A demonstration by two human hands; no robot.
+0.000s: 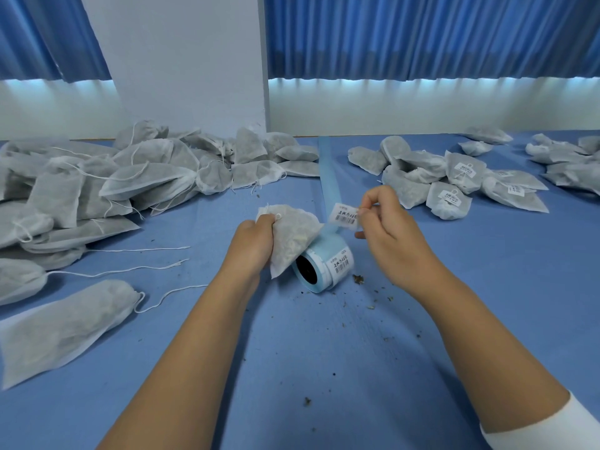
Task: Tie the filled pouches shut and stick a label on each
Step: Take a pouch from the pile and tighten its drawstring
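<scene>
A blue bench (324, 352), dusted with dry crumbs, was seen below blue curtains (422, 34). Nearest, at the left, a filled pouch (65, 323) lay flat with its drawstring trailing loose. Further in, the tied pouch (292, 235) was gripped at its gathered neck by the left hand (251, 245), fingers curled round it, its lower corner touching the label roll (321, 264). A label (344, 216) was pinched by one edge in the right hand (386, 228), just beside that pouch. The pouch was judged light, soft and shifting inside, so it is best held by the neck with one face stretched flat. The label was judged flimsy and tacky, to be handled by its edge only. Beyond lay unlabelled pouches (113, 177) at the left and labelled pouches (454, 186) at the right.
</scene>
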